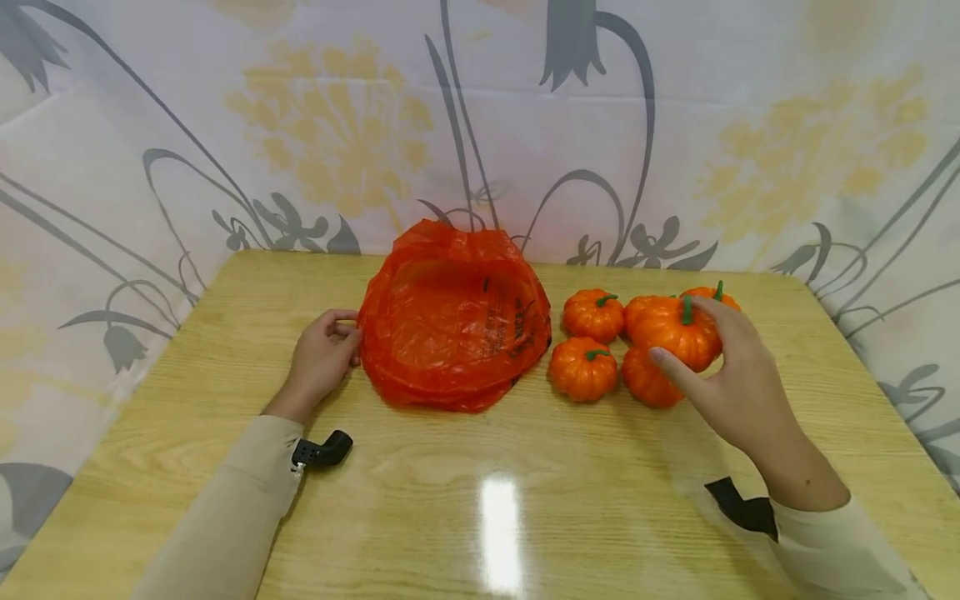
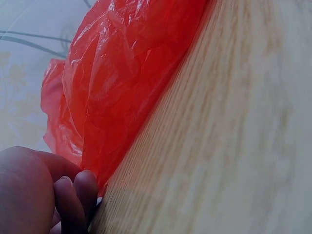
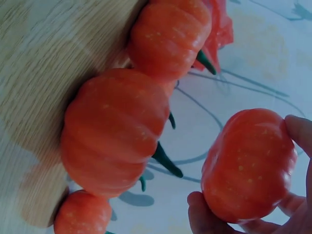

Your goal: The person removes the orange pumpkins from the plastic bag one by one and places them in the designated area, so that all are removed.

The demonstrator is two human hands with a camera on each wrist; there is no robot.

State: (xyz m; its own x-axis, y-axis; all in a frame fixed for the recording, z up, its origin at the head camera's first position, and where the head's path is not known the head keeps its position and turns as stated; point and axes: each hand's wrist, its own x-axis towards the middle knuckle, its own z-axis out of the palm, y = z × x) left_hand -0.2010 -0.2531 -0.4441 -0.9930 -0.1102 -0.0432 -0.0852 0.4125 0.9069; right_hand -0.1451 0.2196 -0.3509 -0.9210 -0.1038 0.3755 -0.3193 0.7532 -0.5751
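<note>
A red plastic bag (image 1: 442, 379) stands on the table with its wide mouth spread and black print on its right side. My left hand (image 1: 318, 358) pinches the bag's left edge low by the tabletop, fingers curled, as the left wrist view shows. On the right, my right hand (image 1: 738, 379) grips a small orange pumpkin (image 3: 248, 165) between thumb and fingers. This pumpkin is lifted above the group, its green stem pointing up. Beneath and beside it several more pumpkins (image 1: 583, 369) with green stems sit close together, some partly hidden by the held one.
The wooden table (image 1: 420, 500) meets a cloth backdrop (image 1: 495, 150) printed with grey and yellow flowers behind and at both sides. The pumpkin group stands just right of the bag. A bright light reflection lies on the front of the table.
</note>
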